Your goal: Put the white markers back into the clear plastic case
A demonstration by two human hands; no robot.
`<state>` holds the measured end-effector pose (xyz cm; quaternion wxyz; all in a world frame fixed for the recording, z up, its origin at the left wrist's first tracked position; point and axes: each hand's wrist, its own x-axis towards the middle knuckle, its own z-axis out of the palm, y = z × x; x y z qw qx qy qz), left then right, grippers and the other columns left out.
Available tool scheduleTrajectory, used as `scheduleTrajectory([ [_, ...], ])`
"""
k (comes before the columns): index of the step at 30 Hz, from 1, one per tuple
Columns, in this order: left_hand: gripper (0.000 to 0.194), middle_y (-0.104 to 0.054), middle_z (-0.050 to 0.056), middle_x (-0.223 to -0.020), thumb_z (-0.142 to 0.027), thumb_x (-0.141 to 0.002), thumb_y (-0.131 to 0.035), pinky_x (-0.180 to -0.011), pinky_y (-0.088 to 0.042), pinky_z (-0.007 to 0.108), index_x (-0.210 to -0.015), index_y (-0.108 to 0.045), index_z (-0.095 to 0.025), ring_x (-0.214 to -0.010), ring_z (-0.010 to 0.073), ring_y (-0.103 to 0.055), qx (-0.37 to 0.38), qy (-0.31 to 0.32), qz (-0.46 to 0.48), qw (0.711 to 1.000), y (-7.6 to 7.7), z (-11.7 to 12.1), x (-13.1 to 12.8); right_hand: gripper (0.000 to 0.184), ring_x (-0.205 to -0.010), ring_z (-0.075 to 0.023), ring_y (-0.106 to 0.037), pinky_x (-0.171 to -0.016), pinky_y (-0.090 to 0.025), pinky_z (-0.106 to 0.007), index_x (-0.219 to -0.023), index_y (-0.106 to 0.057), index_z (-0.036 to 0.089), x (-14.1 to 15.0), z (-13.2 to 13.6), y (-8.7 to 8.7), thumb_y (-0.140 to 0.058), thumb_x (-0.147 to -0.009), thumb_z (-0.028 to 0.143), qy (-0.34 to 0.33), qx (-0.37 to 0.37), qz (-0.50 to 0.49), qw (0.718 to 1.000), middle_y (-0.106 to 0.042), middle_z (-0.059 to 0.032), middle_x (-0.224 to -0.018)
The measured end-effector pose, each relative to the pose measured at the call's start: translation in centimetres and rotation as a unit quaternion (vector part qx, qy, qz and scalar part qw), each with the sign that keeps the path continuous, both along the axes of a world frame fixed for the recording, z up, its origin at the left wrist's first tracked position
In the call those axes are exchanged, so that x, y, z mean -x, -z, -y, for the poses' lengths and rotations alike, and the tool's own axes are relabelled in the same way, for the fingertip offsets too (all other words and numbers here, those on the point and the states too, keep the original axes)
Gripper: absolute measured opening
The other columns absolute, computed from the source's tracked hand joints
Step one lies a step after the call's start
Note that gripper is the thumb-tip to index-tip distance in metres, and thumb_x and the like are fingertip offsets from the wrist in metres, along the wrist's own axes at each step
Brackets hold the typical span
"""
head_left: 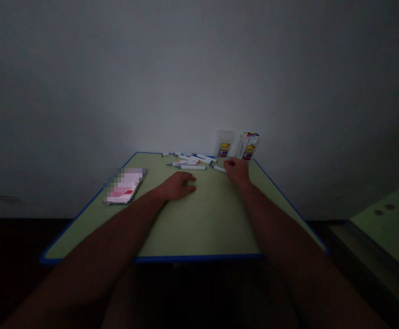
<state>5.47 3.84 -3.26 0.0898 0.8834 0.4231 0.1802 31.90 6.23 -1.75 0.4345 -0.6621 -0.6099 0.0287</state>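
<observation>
One left hand (180,185) is sitting splayed over the blue-edged green table (199,224), right hand (237,171) curling beside a marker (220,169), hold unclear, grey wall (185,82) standing beyond.

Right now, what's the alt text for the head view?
Right hand curled at a white marker on a green table, grip unclear; open left hand near loose markers. Two clear cases sit behind; a slim device lies left.

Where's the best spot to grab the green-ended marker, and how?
Probably pinch the marker across mid-barrel, coming from above and the near side, where the left hand is: the marker lies flat, long and thin, roughly crosswise, with other markers just behind.
</observation>
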Motion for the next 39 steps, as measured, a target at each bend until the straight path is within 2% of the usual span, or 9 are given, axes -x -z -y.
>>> scheduleTrajectory([
  [12, 0.05, -0.068, 0.013, -0.129, -0.048, -0.087, -0.056, -0.107, -0.043, 0.038, -0.122, -0.069, -0.015, -0.121, 0.0258, -0.061, 0.003, -0.004, 0.009, 1.0, 0.03, -0.01, 0.39, 0.019, -0.088, -0.0192, -0.068, -0.085, -0.05, -0.031, -0.093, -0.076, 0.017, 0.27, 0.22, 0.28, -0.06, -0.085, 0.021, -0.014, 0.02, 0.044, 0.999, -0.076, -0.0064, -0.094],
  [26, 0.046, -0.067, 0.01, -0.132, -0.047, -0.087, -0.056, -0.107, -0.044, 0.039, -0.121, -0.069, -0.02, -0.123, 0.0243, -0.06, 0.01, -0.016, 0.005, 1.0, -0.4, 0.38, 0.26, 0.024, -0.093, -0.0199, -0.067, -0.089, -0.049, -0.032, -0.098, -0.077, 0.018, -0.2, 0.35, 0.06, -0.057, -0.084, 0.016, 0.0, 0.031, 0.045, 0.999, -0.076, -0.0072, -0.1],
  [33, 0.051, -0.066, 0.015, -0.132, -0.047, -0.087, -0.055, -0.109, -0.042, 0.038, -0.122, -0.069, -0.013, -0.124, 0.0264, -0.06, 0.014, -0.014, 0.001, 1.0, -0.47, 0.36, 0.25, 0.027, -0.095, -0.0196, -0.067, -0.09, -0.049, -0.031, -0.1, -0.076, 0.019, -0.58, 0.14, 0.34, -0.054, -0.085, 0.015, 0.017, 0.039, 0.046, 0.998, -0.076, -0.007, -0.104],
  [39, 0.048, -0.067, 0.012, -0.131, -0.047, -0.087, -0.055, -0.107, -0.044, 0.038, -0.121, -0.069, -0.016, -0.121, 0.025, -0.061, 0.006, -0.013, 0.003, 1.0, -0.28, 0.19, 0.32, 0.026, -0.096, -0.0197, -0.068, -0.09, -0.049, -0.031, -0.1, -0.076, 0.018, -0.38, 0.32, 0.09, -0.054, -0.087, 0.015, 0.007, 0.045, 0.066, 0.997, -0.076, -0.007, -0.103],
])
